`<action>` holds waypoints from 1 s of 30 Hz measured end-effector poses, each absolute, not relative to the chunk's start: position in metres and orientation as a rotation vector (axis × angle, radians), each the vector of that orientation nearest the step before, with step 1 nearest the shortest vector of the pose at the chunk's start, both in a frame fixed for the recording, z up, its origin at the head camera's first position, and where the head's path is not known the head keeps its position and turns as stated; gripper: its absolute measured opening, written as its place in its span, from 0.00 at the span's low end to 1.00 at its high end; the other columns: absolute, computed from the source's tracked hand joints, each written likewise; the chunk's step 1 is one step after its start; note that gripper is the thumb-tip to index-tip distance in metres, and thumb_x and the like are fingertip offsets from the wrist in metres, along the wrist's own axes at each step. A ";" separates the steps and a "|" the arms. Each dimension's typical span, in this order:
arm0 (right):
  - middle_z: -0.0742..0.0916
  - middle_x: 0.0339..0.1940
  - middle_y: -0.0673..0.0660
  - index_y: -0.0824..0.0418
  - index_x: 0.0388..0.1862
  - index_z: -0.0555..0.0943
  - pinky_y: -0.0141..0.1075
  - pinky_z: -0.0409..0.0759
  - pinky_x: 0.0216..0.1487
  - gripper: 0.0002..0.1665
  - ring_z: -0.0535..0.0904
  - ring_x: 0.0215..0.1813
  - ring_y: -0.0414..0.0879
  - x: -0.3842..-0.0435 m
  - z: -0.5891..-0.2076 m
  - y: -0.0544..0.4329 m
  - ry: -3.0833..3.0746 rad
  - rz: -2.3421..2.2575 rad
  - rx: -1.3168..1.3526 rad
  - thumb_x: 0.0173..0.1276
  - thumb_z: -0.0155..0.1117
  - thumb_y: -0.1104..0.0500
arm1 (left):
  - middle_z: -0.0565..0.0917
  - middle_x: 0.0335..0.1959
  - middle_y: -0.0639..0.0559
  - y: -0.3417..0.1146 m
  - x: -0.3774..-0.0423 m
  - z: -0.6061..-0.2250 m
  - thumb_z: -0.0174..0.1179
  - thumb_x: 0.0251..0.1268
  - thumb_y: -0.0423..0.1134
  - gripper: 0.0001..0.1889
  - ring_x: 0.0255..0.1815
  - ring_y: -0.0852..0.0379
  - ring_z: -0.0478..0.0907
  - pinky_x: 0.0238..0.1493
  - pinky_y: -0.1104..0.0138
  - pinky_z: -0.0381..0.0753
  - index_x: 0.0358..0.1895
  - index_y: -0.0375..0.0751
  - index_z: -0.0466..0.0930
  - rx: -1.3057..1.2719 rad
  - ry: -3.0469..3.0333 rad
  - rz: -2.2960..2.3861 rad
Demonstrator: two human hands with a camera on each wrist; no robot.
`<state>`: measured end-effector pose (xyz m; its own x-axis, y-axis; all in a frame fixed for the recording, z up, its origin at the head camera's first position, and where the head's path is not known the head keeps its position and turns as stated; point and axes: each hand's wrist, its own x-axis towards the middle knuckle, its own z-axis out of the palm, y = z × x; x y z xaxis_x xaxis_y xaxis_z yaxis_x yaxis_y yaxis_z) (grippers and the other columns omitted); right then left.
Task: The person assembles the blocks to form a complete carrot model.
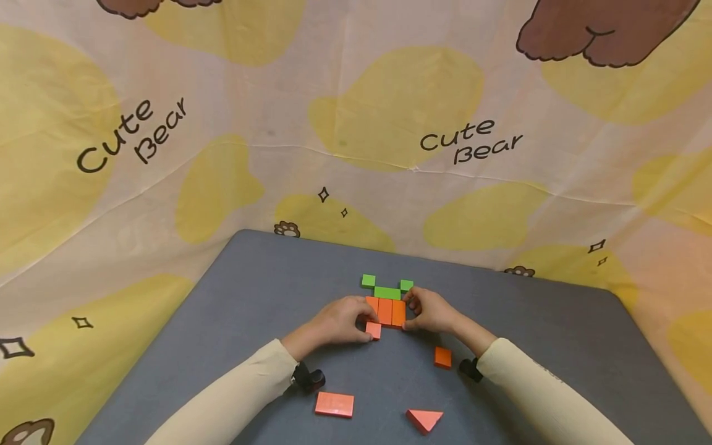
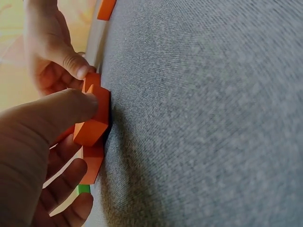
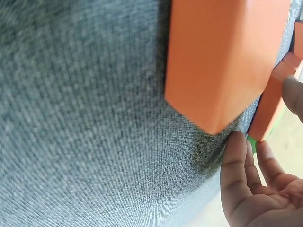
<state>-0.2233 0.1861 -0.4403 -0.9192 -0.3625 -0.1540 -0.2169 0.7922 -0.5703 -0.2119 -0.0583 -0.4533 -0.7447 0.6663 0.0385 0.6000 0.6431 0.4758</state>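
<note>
The left hand (image 1: 343,318) pinches a small orange block (image 1: 373,331) between its thumb and a finger, and its other fingers are loosely bent and spread. This small block is at the near left corner of a row of three orange blocks (image 1: 385,311), which lie side by side; the left one of them is partly hidden by the hand. I cannot tell whether the small block rests fully on the table.

The right hand (image 1: 431,311) is at the right side of the row. Its thumb is apart from the other fingers, at the near right corner, and its fingertips are by the right block, without a grip around it.

At the far end of the row lies a long green block (image 1: 387,293). One green cube (image 1: 368,281) is at its far left corner and another green cube (image 1: 406,285) at its far right corner, close to the right fingers.

Nearer on the grey table (image 1: 267,272), an orange square block (image 1: 442,357) lies to the right, a rectangular pinkish-orange block (image 1: 334,405) to the left, and a triangular block (image 1: 425,421) between these two from left to right, but nearest.
</note>
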 end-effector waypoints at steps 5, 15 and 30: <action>0.80 0.39 0.56 0.62 0.50 0.76 0.43 0.78 0.47 0.30 0.75 0.41 0.46 -0.221 -0.441 0.186 2.718 -0.815 -0.459 0.50 0.78 0.58 | 0.81 0.39 0.63 -0.057 -0.211 -0.456 0.71 0.52 0.45 0.13 0.39 0.67 0.74 0.44 0.71 0.76 0.43 0.53 0.85 1.037 2.727 0.696; 0.83 0.41 0.57 0.62 0.49 0.77 0.42 0.80 0.44 0.23 0.80 0.41 0.47 -0.206 -0.436 0.201 2.741 -0.847 -0.539 0.57 0.73 0.57 | 0.81 0.39 0.63 -0.058 -0.210 -0.458 0.71 0.52 0.44 0.13 0.38 0.67 0.74 0.43 0.71 0.76 0.42 0.52 0.85 1.035 2.741 0.720; 0.79 0.31 0.52 0.60 0.41 0.79 0.30 0.71 0.31 0.20 0.73 0.31 0.41 -0.161 -0.429 0.235 2.762 -0.797 -0.571 0.52 0.75 0.54 | 0.80 0.36 0.63 -0.059 -0.209 -0.458 0.70 0.52 0.44 0.12 0.36 0.67 0.73 0.40 0.72 0.75 0.41 0.52 0.85 1.055 2.764 0.734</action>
